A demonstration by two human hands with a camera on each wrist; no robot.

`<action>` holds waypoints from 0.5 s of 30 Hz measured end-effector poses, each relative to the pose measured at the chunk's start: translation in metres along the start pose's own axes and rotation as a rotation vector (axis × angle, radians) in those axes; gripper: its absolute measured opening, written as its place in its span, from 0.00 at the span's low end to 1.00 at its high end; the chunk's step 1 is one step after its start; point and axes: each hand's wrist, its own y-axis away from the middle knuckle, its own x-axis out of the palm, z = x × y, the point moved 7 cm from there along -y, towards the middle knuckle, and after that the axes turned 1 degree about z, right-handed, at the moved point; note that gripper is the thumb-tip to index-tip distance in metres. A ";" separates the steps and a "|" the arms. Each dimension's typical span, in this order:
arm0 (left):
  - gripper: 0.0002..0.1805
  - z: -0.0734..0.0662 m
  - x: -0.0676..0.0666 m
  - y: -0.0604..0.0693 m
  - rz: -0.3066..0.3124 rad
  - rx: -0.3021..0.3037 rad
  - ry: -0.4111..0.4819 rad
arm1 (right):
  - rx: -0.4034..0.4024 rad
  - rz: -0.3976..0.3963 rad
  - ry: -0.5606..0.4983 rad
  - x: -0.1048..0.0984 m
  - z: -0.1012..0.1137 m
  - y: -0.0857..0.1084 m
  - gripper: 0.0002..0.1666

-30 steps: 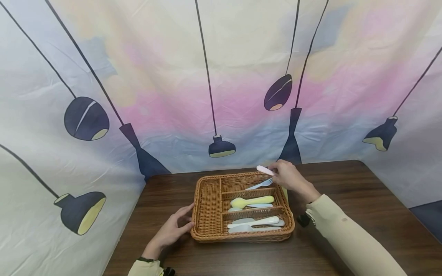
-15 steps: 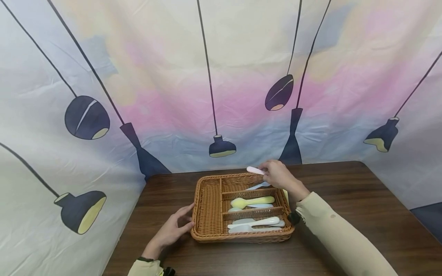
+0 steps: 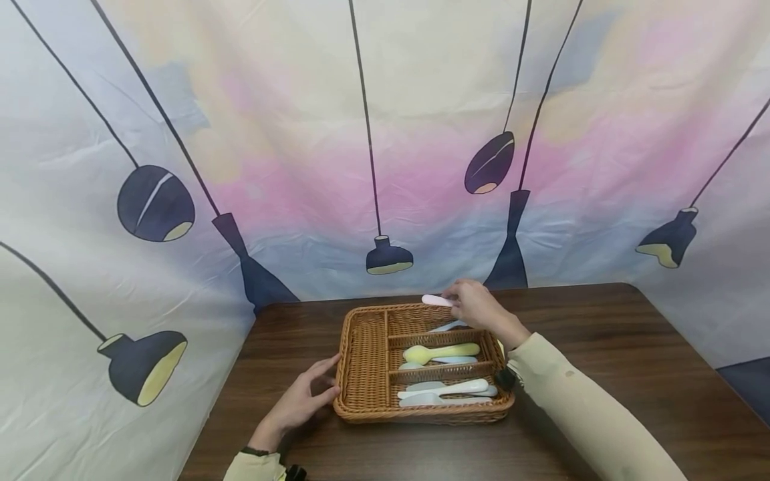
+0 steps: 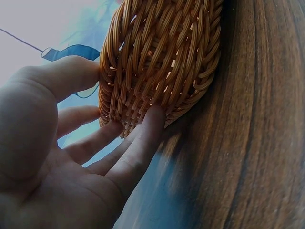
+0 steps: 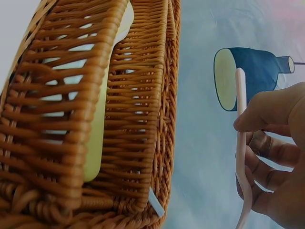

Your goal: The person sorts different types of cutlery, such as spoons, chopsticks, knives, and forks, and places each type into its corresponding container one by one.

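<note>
A brown wicker cutlery basket with divided compartments stands on the table. My right hand pinches a pale pink piece of cutlery above the back compartment; its curved far end runs out of the right wrist view, so its kind is unclear. Below that hand lies a light blue fork, partly hidden. The middle compartment holds a yellow spoon over paler cutlery. White and grey cutlery fills the front one. My left hand touches the basket's left side, thumb near the rim, fingers extended along the wicker.
The dark wood table extends on both sides of the basket and in front of it. A hanging cloth printed with lamps rises directly behind the table's back edge.
My right hand has moved left with the pink cutlery, from the basket's back right corner to over the back compartment, now covering part of the blue fork. The left hand stays put.
</note>
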 end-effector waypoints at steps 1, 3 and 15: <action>0.37 0.000 0.000 0.000 0.001 0.000 0.001 | -0.005 -0.001 0.003 0.001 0.001 -0.001 0.17; 0.37 -0.001 0.000 0.000 0.001 0.002 -0.001 | -0.018 -0.005 0.004 0.002 0.004 -0.002 0.17; 0.36 0.001 0.000 0.000 -0.002 -0.002 -0.013 | -0.038 -0.013 -0.010 0.003 0.009 -0.006 0.21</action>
